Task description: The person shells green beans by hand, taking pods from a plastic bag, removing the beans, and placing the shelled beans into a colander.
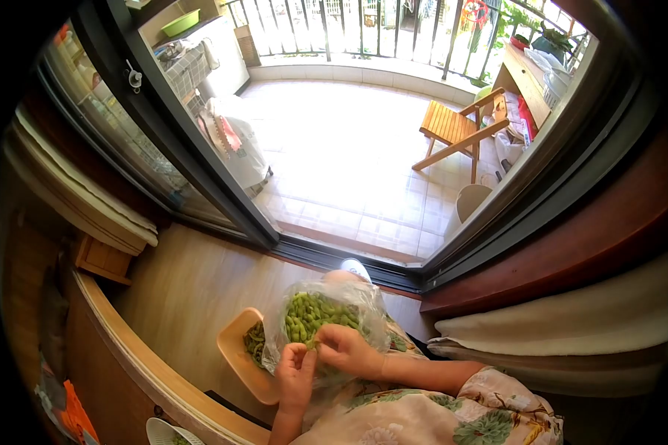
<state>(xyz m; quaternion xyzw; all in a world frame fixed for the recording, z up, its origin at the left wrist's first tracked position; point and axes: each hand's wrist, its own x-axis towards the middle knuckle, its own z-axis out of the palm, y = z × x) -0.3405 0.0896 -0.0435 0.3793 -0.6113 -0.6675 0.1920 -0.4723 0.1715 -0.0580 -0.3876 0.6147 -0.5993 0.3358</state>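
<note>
A clear plastic bag (274,326) full of green pods (312,311) lies open on the lap. Over its near edge, my left hand (297,374) and my right hand (349,352) meet with their fingertips pinched together. A small green pod (312,344) shows between them, held by both hands. Just left of the bag is an orange plastic container (237,356) with darker green pieces (255,343) inside, partly covered by the bag.
A wooden cabinet edge (137,356) curves along the left. At the bottom stands a white basket (172,432). Ahead, a sliding door track (334,259) borders a balcony with a wooden folding chair (449,124). Curtains (557,319) hang at the right.
</note>
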